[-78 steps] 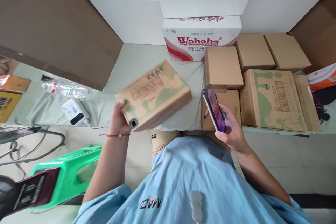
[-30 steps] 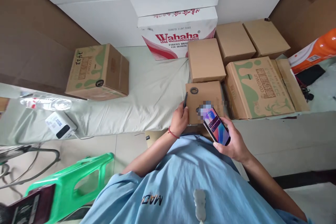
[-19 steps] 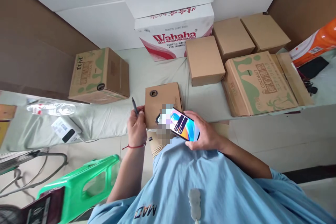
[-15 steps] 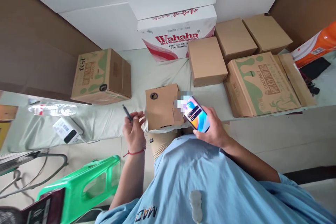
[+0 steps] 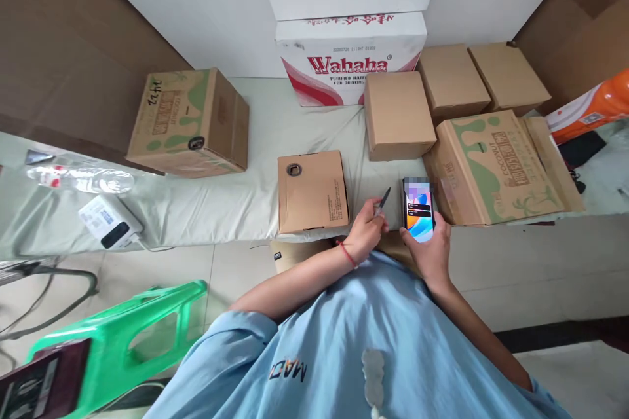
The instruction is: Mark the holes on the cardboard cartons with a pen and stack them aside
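A long pale green cloth (image 5: 221,206) is lying under the boxes. On it, a big coconut box (image 5: 511,173) is sitting just beside the right hand (image 5: 432,252). A smaller brown box (image 5: 312,200) is lying close to the front edge, near the left hand (image 5: 366,230); a hard bump from that hand could be sending it off. The two hands are resting apart. The right is gripping a phone (image 5: 419,219), which might be slipping if its thumb gets loose. The left is pinching a pen (image 5: 385,199), which could be scratching the phone if the hands bump.
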The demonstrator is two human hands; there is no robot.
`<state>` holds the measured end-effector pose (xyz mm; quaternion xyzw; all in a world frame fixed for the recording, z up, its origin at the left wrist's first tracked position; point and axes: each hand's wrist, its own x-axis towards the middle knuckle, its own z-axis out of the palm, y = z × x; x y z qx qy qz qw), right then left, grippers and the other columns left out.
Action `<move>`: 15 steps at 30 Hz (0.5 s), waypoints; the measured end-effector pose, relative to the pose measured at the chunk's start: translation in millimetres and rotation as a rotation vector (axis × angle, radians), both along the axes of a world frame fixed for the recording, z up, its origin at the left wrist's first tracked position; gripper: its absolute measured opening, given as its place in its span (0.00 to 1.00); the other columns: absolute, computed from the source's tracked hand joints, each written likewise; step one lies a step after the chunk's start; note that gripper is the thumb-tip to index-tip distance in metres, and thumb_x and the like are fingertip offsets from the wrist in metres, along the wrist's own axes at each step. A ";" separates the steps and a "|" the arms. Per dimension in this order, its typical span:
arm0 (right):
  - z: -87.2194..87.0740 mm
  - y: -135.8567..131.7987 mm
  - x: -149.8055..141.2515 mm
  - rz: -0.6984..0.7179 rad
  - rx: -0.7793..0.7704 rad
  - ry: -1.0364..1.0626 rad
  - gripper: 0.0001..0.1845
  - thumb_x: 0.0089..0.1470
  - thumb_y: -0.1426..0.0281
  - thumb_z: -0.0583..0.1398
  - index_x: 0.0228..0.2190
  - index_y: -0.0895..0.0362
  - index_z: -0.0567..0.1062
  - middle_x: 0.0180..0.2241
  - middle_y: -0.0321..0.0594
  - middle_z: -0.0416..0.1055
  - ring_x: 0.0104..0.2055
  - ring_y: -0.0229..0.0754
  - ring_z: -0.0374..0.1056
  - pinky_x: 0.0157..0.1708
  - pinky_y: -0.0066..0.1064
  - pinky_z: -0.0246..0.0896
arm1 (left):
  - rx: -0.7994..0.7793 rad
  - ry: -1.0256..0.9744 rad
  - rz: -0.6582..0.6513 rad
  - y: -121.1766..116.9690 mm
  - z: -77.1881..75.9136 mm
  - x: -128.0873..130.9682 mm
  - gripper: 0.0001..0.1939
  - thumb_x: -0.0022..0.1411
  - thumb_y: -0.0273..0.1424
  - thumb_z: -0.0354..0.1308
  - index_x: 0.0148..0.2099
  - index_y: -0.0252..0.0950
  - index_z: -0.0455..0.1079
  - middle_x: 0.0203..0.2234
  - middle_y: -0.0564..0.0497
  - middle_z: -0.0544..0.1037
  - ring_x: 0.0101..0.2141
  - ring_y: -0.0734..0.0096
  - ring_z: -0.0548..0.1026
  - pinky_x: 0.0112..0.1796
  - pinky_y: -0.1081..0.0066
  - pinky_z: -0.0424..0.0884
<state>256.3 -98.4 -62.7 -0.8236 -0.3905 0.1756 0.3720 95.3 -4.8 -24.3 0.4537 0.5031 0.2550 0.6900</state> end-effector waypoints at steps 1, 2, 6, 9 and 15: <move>-2.5 0.8 -0.7 -0.002 -0.002 0.017 0.53 0.48 0.46 0.72 0.66 0.59 0.67 0.58 0.60 0.68 0.62 0.67 0.67 0.63 0.61 0.67 | 0.024 0.024 0.012 4.3 -7.8 9.8 0.30 0.71 0.38 0.60 0.71 0.36 0.65 0.41 0.44 0.81 0.44 0.59 0.82 0.51 0.58 0.79; -4.8 1.9 -1.0 -0.002 -0.008 0.030 0.54 0.48 0.45 0.72 0.67 0.59 0.66 0.59 0.60 0.67 0.63 0.68 0.67 0.63 0.61 0.67 | 0.048 0.043 0.020 7.7 -13.0 16.1 0.34 0.69 0.37 0.62 0.73 0.35 0.64 0.49 0.39 0.82 0.53 0.53 0.82 0.58 0.54 0.77; -9.8 10.4 -0.9 0.036 -0.031 -0.014 0.58 0.49 0.41 0.72 0.69 0.59 0.63 0.58 0.61 0.68 0.61 0.69 0.68 0.60 0.60 0.70 | 0.144 0.082 -0.009 5.8 -6.7 6.9 0.42 0.62 0.40 0.71 0.74 0.35 0.66 0.72 0.32 0.70 0.73 0.37 0.67 0.69 0.46 0.68; -6.6 18.6 0.5 0.125 -0.060 -0.069 0.54 0.55 0.42 0.69 0.70 0.60 0.62 0.58 0.63 0.68 0.59 0.69 0.70 0.57 0.60 0.72 | 0.181 0.071 -0.081 -11.9 17.5 -28.6 0.30 0.64 0.46 0.71 0.63 0.39 0.79 0.65 0.37 0.79 0.63 0.42 0.78 0.61 0.51 0.78; 31.4 16.0 17.5 0.352 -0.205 -0.269 0.40 0.65 0.50 0.62 0.67 0.64 0.69 0.58 0.69 0.75 0.60 0.75 0.72 0.59 0.66 0.70 | 0.436 0.210 0.320 -45.3 41.1 -120.8 0.22 0.75 0.50 0.61 0.33 0.41 0.77 0.29 0.49 0.81 0.33 0.63 0.78 0.40 0.64 0.76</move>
